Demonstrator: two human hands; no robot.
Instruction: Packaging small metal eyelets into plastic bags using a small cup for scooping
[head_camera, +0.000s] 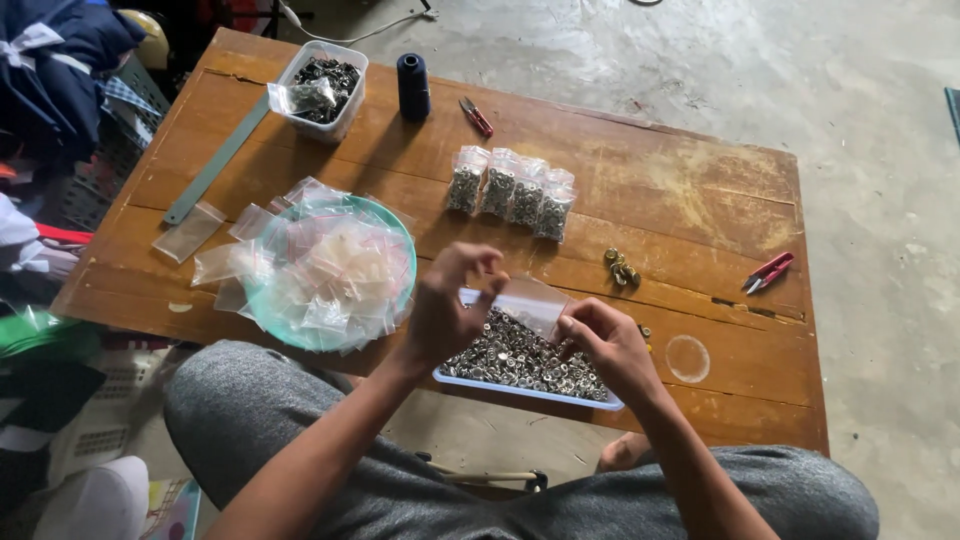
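Above the tray (455, 378) of small metal rings (520, 358), at the near edge of the wooden surface (680, 210), both hands hold one small clear bag (530, 303). The left hand (445, 310) pinches the bag's upper left corner between thumb and fingertips; the right hand (605, 345) pinches its right edge, so each grip is narrow and closed on the film. The bag appears thin, limp and slippery, and very light; it is best taken at the rim of its mouth, where the film is stiffest. The rings look hard, small and loose, likely to roll if spilled.

Beyond the tray, four filled bags (510, 192) lie side by side in a row, clear and packed with grey rings. Left of the tray, a green plate (404, 240) carries a heap of empty clear bags (325, 275). Far beyond the tray stand a clear tub (345, 115) of dark parts and a dark thread spool (413, 86). Right of the tray lie red snips (768, 272). No labels are legible.
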